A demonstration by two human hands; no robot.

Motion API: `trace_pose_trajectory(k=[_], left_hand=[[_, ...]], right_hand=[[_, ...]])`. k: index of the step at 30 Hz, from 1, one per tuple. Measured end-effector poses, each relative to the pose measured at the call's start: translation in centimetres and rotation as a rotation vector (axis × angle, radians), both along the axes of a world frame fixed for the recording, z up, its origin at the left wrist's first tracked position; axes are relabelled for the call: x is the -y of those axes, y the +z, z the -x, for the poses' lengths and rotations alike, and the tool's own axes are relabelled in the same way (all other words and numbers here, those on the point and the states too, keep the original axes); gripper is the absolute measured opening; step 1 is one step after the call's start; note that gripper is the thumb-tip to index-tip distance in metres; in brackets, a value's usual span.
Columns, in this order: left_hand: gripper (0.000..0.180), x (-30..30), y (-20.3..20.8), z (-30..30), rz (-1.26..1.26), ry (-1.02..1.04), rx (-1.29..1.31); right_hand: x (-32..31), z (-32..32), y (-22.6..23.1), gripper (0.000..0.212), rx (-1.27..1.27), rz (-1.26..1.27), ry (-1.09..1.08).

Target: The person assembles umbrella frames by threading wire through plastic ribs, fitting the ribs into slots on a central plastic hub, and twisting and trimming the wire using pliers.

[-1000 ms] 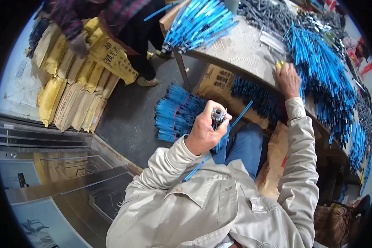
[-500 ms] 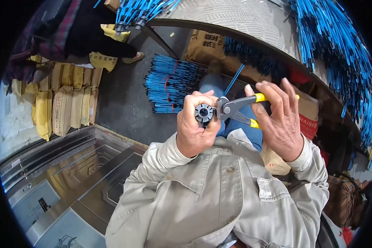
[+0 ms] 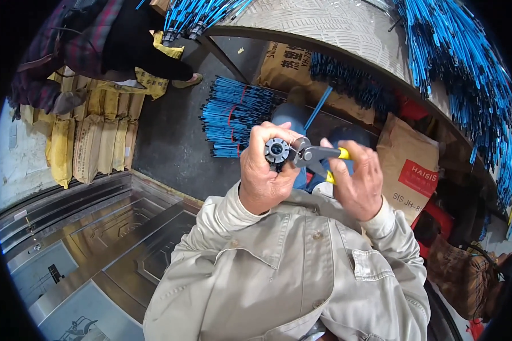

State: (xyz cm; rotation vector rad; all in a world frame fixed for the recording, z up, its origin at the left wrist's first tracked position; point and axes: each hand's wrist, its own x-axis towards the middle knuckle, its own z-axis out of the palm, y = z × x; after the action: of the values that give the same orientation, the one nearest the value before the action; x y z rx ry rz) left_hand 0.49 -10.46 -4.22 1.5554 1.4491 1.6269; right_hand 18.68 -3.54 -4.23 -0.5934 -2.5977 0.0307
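1. Closer to mid-frame than half a second ago, your right hand (image 3: 358, 184) has come left and curled its fingers inward around the yellow-gripped pincers (image 3: 318, 153); your left hand (image 3: 264, 176) has barely shifted.
2. You have the slotted grey hub (image 3: 276, 149) just above the frame's centre, your left thumb and fingers wrapped closely around its sides.
3. Your right fingers are half curled on the pincers, whose handles stand apart; you cannot tell from here how firmly the lower handle is held.
4. Expect the hub to be light and stiff, perhaps a little slick, its thin slotted teeth the likeliest part to chip — hold it by the solid sides. Your pincers should feel heavier and rigid; take them by the yellow grips.
5. Your hub's slotted round end faces up at the camera, so its long axis runs roughly along your line of sight. The pincers lie across the frame — head to the left beside the hub, handles fanning right.
6. Behind your hands, blue rods (image 3: 320, 107) slant toward the upper right; whether they join the hub is hidden. Bundled blue ribs (image 3: 233, 119) lie on the floor, above and left of your left hand.
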Motion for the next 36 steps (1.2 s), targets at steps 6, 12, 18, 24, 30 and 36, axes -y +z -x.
trace_pose_trajectory(k=[6,12,18,24,30,36], left_hand=[[0.031,-0.1,-0.2,0.4,-0.005,-0.024,0.001],[0.031,-0.2,0.0,0.2,0.005,-0.011,-0.017],[0.031,0.0,0.0,0.6,0.031,-0.004,-0.017],[0.035,-0.1,-0.3,0.8,0.051,0.095,0.028],[0.043,0.2,0.3,0.9,0.106,0.042,0.083],[0.040,0.4,1.0,2.2,0.146,-0.231,0.021]], right_hand=[[-4.1,1.3,-0.6,0.038,-0.146,-0.445,-0.083],[-6.8,2.1,-0.3,0.037,-0.257,-0.863,-0.163],[-7.1,2.9,-0.8,0.052,-0.338,-0.827,-0.087],[-5.8,3.5,-1.4,0.034,-0.293,-0.736,-0.145],[-5.8,1.4,1.4,0.024,-0.044,-0.421,0.096],[-7.1,-0.8,7.6,0.032,0.322,0.348,0.414]])
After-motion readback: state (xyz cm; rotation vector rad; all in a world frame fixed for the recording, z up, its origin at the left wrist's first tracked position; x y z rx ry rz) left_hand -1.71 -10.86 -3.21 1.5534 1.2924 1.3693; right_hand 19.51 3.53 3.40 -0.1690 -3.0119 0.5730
